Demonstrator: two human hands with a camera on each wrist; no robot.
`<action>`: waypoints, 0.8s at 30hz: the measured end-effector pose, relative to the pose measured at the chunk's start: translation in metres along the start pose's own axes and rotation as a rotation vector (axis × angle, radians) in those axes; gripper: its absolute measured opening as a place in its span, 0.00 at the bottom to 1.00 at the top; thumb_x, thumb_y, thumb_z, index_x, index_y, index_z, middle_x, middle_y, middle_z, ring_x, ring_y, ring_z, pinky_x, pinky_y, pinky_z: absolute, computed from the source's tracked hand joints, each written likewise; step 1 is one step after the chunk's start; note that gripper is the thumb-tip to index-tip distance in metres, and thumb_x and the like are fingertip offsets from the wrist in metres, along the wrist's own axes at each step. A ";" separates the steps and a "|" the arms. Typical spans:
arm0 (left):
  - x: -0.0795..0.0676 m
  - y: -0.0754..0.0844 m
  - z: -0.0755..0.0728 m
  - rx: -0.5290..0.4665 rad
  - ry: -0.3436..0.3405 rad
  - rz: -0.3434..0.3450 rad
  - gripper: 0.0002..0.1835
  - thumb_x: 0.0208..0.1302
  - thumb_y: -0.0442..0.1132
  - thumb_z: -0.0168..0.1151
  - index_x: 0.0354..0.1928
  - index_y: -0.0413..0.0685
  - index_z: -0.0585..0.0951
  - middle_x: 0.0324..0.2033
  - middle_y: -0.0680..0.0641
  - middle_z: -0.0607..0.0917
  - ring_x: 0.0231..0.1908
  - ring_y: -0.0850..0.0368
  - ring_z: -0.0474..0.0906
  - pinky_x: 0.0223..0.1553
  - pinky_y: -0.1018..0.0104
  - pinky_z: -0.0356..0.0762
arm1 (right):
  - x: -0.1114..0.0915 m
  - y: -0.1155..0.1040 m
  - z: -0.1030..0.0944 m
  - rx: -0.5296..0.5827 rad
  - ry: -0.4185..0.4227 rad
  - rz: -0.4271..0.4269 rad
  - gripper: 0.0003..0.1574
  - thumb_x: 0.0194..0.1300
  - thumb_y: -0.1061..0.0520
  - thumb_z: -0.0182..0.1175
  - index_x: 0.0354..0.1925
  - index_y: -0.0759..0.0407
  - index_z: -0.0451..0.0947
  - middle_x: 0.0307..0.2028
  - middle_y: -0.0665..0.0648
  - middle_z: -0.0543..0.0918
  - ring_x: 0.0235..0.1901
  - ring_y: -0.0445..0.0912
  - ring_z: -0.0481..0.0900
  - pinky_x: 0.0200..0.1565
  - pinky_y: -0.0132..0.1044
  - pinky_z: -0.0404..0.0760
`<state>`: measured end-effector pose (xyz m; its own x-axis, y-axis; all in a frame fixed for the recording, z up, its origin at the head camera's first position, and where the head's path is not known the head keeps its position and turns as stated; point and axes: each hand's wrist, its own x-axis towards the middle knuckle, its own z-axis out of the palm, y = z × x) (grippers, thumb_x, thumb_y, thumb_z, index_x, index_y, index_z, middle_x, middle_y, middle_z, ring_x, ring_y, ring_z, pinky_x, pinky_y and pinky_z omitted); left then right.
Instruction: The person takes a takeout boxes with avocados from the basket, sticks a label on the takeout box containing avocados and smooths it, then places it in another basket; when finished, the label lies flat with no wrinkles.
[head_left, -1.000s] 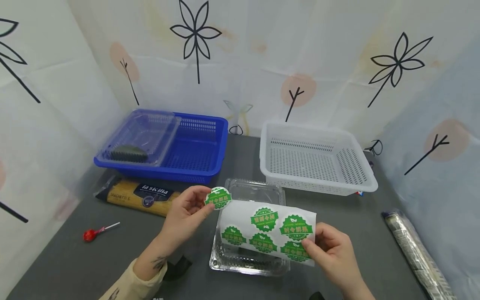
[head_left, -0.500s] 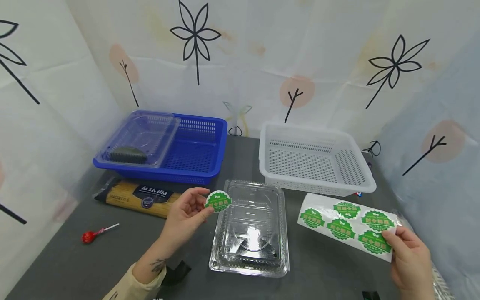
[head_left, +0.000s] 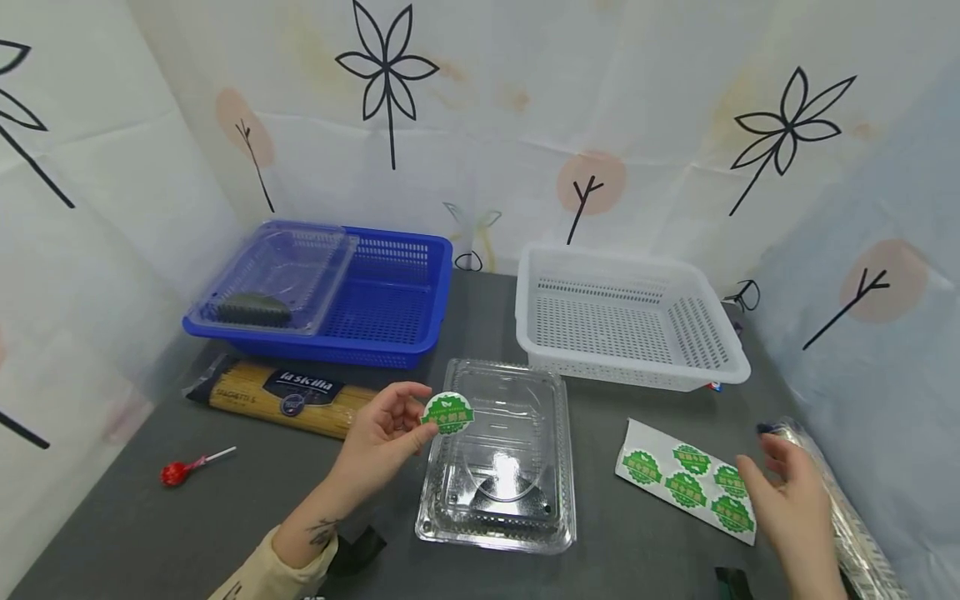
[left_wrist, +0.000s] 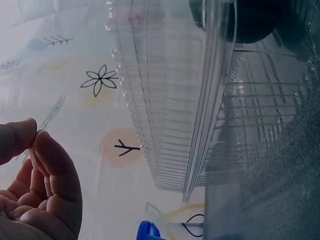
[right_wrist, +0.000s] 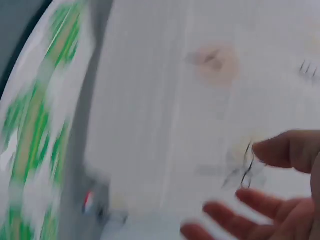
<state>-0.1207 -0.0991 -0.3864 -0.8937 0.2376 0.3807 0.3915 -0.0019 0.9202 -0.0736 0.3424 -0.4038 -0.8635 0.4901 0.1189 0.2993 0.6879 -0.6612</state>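
Sticker is pinched between thumb and finger of the left hand, held up near the left edge of the clear box. The right hand is held loose, thumb and fingers pretty well apart, just beside the sticker sheet. A second box is propped in the blue basket, something dark seen inside.

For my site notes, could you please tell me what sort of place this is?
Probably a small staged packing station: a grey tabletop enclosed by flower-printed sheeting, holding a clear container and two plastic baskets, one blue, one white.
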 end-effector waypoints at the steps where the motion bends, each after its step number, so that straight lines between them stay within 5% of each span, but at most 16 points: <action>1: 0.000 0.000 0.001 0.001 -0.006 0.001 0.19 0.51 0.27 0.60 0.46 0.38 0.70 0.25 0.42 0.76 0.22 0.60 0.72 0.19 0.67 0.73 | -0.008 -0.018 0.004 0.038 0.006 -0.132 0.27 0.60 0.51 0.53 0.55 0.61 0.65 0.49 0.63 0.72 0.44 0.50 0.72 0.34 0.39 0.73; 3: 0.001 -0.001 0.003 -0.001 -0.026 -0.002 0.18 0.51 0.29 0.61 0.46 0.39 0.71 0.25 0.41 0.76 0.22 0.60 0.72 0.19 0.67 0.73 | -0.026 -0.054 0.013 0.158 -0.065 -0.417 0.19 0.58 0.59 0.56 0.49 0.59 0.71 0.43 0.58 0.76 0.39 0.41 0.75 0.34 0.29 0.74; 5: 0.002 -0.002 0.005 -0.005 -0.053 -0.009 0.18 0.52 0.31 0.61 0.46 0.40 0.71 0.25 0.41 0.76 0.22 0.60 0.72 0.20 0.67 0.73 | -0.040 -0.087 0.022 0.275 -0.222 -0.667 0.17 0.54 0.67 0.58 0.45 0.59 0.73 0.39 0.54 0.78 0.37 0.36 0.75 0.35 0.24 0.74; 9: 0.008 -0.004 0.011 0.003 -0.102 -0.034 0.17 0.52 0.32 0.61 0.46 0.43 0.72 0.26 0.42 0.76 0.22 0.59 0.72 0.20 0.66 0.74 | -0.055 -0.134 0.044 0.366 -0.518 -0.952 0.23 0.52 0.70 0.58 0.48 0.58 0.71 0.44 0.52 0.76 0.43 0.38 0.73 0.39 0.33 0.76; 14: 0.015 -0.002 0.017 0.011 -0.138 -0.083 0.17 0.52 0.31 0.61 0.46 0.44 0.72 0.27 0.43 0.77 0.23 0.60 0.73 0.22 0.68 0.74 | -0.053 -0.159 0.068 0.354 -0.692 -1.024 0.29 0.54 0.66 0.58 0.55 0.58 0.65 0.51 0.54 0.71 0.45 0.42 0.71 0.38 0.36 0.76; 20: 0.018 0.011 0.024 0.005 -0.160 -0.111 0.17 0.51 0.26 0.59 0.45 0.39 0.72 0.28 0.40 0.78 0.24 0.61 0.73 0.22 0.69 0.74 | -0.048 -0.168 0.078 0.336 -0.782 -1.105 0.31 0.55 0.66 0.57 0.58 0.60 0.62 0.54 0.56 0.67 0.45 0.44 0.69 0.36 0.35 0.75; 24: 0.019 0.005 0.029 0.037 -0.177 -0.079 0.16 0.52 0.29 0.60 0.44 0.40 0.71 0.28 0.43 0.79 0.25 0.61 0.74 0.22 0.71 0.73 | -0.048 -0.167 0.079 0.354 -0.771 -1.120 0.27 0.56 0.65 0.56 0.56 0.62 0.65 0.53 0.57 0.69 0.48 0.45 0.70 0.39 0.34 0.75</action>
<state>-0.1289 -0.0663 -0.3774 -0.8708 0.4025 0.2824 0.3325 0.0588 0.9413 -0.1143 0.1623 -0.3573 -0.6096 -0.7132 0.3461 -0.7039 0.2863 -0.6500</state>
